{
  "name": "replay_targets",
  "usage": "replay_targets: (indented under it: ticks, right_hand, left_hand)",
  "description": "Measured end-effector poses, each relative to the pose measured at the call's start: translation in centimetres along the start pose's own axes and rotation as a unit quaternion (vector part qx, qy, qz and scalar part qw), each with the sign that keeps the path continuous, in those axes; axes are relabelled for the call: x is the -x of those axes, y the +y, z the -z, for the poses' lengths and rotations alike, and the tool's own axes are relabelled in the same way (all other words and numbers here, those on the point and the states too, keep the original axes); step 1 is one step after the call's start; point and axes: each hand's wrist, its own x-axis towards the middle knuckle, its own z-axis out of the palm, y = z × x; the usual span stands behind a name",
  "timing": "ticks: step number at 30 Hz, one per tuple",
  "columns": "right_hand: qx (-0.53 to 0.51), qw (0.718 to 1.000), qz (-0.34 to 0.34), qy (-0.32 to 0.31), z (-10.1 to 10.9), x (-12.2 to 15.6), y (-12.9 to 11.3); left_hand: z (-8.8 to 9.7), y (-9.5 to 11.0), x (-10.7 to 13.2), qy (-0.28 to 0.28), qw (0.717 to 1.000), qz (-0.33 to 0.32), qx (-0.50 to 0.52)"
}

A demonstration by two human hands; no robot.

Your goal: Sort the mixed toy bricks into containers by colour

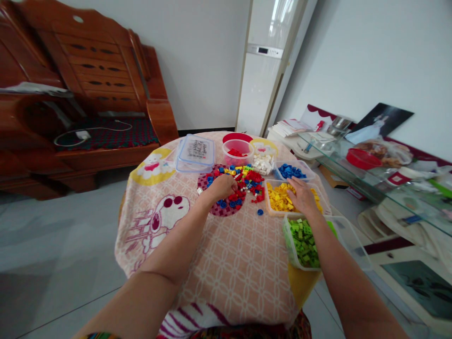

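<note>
Left hand (223, 187) narrowed, hold unclear, at unsorted mixed bricks (253, 180); right hand (302, 194) spread over sorted yellow bricks (277, 195)

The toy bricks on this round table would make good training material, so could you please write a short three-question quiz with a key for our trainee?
1. Multiple choice: What colour are the contents of the container nearest the camera? A) white B) green C) red
2. True or false: The left hand is among the blue bricks in their box.
3. Fill in the blank: The right hand is over the ____ bricks.

Key: 1. B, green bricks. 2. False; the left hand is at the mixed pile. 3. Yellow.
</note>
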Motion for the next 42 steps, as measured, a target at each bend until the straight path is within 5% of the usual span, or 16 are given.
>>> replay_targets:
  ticks: [9,17,26,36,42]
  right_hand:
    - [0.009,1.000,-0.007,-0.001,-0.1,0.0,0.0]
    - [0.005,1.000,-0.004,-0.001,-0.1,0.0,0.2]
    - [-0.003,1.000,-0.004,0.001,-0.1,0.0,0.0]
    - [0.017,1.000,-0.008,-0.003,-0.1,0.0,0.1]
    - [0.012,1.000,-0.006,0.005,-0.3,0.1,0.3]
  left_hand:
    - [-0.1,0.3,0.0,-0.006,0.999,0.011,-0.043]
    - [0.2,0.6,-0.1,0.057,0.983,-0.007,0.173]
    - [-4.0,5.8,-0.8,0.089,0.914,-0.047,0.394]
    - [-6.7,8.3,-0.6,0.077,0.881,-0.169,0.434]
    - [-4.3,6.6,-0.6,0.116,0.928,-0.131,0.329]
